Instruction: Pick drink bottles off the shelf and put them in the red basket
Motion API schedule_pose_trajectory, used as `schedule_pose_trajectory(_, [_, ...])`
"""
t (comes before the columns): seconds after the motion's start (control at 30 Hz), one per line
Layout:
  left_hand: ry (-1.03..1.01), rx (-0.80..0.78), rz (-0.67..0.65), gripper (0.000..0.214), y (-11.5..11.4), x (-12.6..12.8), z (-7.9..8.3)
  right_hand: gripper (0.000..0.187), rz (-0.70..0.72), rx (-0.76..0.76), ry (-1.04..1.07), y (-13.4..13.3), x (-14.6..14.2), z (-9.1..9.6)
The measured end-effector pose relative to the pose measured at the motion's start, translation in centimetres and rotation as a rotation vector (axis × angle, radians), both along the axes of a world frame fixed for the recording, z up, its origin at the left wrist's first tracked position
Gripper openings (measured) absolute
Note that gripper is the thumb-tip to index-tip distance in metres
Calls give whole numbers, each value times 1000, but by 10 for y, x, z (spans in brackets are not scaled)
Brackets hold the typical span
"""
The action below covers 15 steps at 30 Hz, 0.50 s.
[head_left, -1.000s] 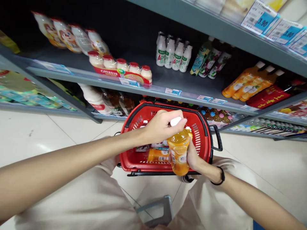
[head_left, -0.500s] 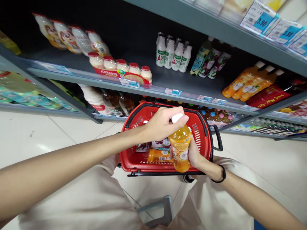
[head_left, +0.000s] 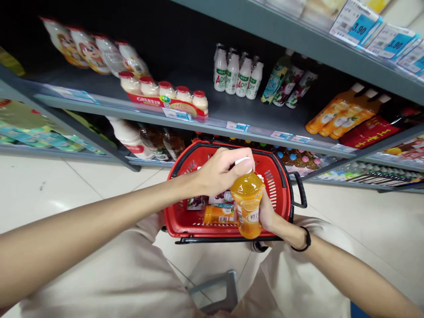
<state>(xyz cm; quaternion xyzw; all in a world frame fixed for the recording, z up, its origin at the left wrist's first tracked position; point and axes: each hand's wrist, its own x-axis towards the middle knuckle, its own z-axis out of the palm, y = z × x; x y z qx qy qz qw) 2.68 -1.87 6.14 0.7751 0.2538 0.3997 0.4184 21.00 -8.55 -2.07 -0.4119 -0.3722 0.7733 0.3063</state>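
A bottle of orange juice with a white cap is held over the red shopping basket, its top leaning toward the shelf. My left hand has its thumb and fingers closed round the cap. Lower down, my right hand wraps the bottle's body from behind, so most of its fingers are hidden. Inside the basket lie another orange juice bottle on its side and dark-labelled grape drink bottles, partly covered by my left hand.
Ahead, a grey shelf carries yogurt drink bottles, small white milk drink bottles and orange juice bottles. A basket handle sticks out on the right. Between my legs stands a grey stool-like frame.
Both hands keep their hold on the juice bottle. The bottle's upper part has shifted very slightly left, and the whole view has moved a little.
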Motion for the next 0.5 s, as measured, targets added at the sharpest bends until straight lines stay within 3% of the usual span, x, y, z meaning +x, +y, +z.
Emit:
schedule_pose_trajectory(0.17, [109,-63,-79,54,8,-6,4,80,-52,-13,-42,3,-5,12])
schedule_pose_trajectory(0.5, [530,24,-122,46,6,-9,5,66,-180,86,4,5,-9,26])
